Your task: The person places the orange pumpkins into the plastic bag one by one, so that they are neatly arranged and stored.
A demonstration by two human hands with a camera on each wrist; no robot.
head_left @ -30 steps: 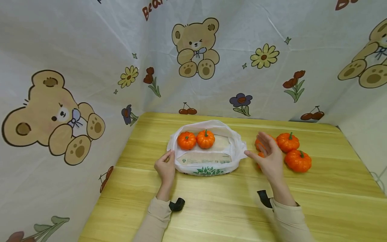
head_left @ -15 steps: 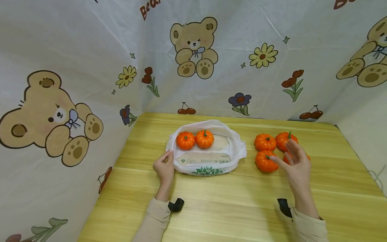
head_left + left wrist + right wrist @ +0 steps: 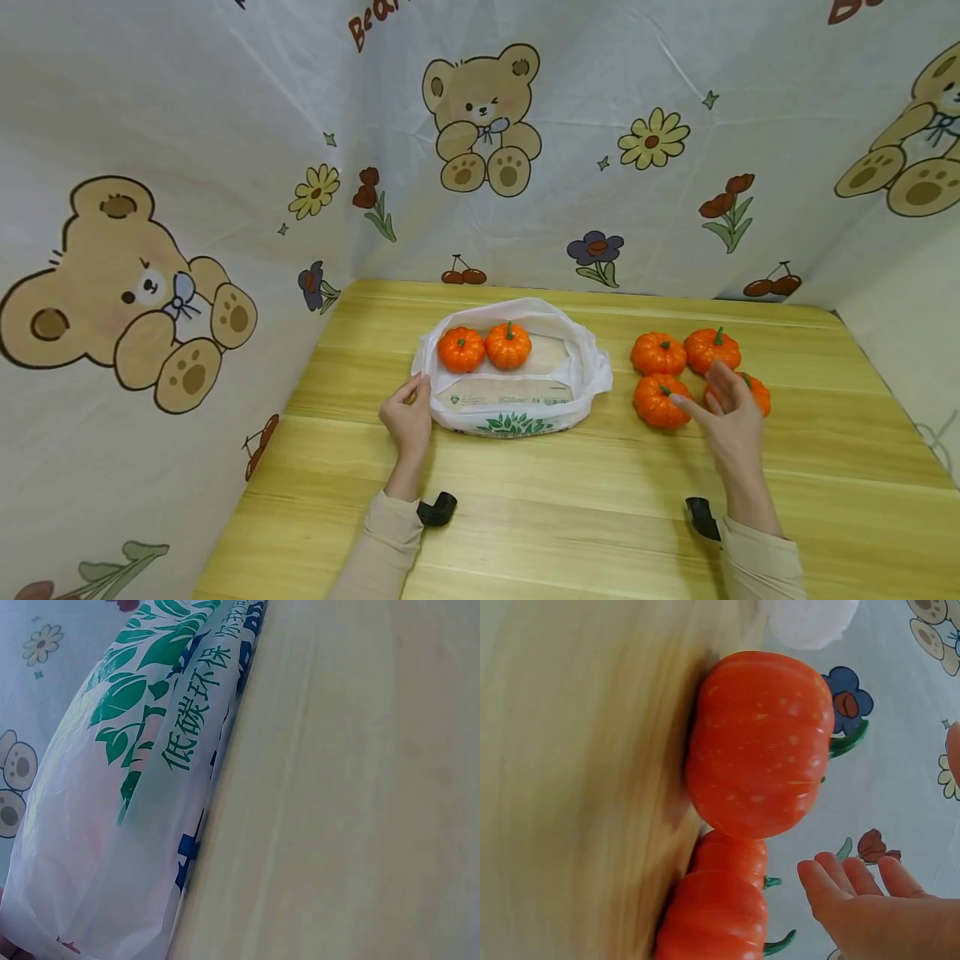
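A white plastic bag point(image 3: 517, 425) with green leaf print lies open on the table, two small orange pumpkins point(image 3: 461, 350) side by side within it. My left hand point(image 3: 407, 421) pinches the bag's left rim between thumb and fingers; in the left wrist view the bag's printed side point(image 3: 112, 787) fills the left part. Above the pumpkins on the right hovers my right hand point(image 3: 731, 429), fingers spread and holding nothing. Its thumb is over the front-left pumpkin point(image 3: 660, 402), and it partly hides the front-right pumpkin point(image 3: 756, 393). The right wrist view shows a pumpkin point(image 3: 761, 746) apart from the fingers.
Two more pumpkins, back-left point(image 3: 657, 354) and back-right point(image 3: 712, 348), stand behind the front pair, close together. A wood-grain table point(image 3: 555, 517) lies under everything. A cloth backdrop point(image 3: 570, 200) printed with bears and flowers rises along its back and sides.
My right hand has left the bag's right side, moved right over the loose pumpkins, then shifted slightly left and lower. My left hand stays at the bag's left rim.
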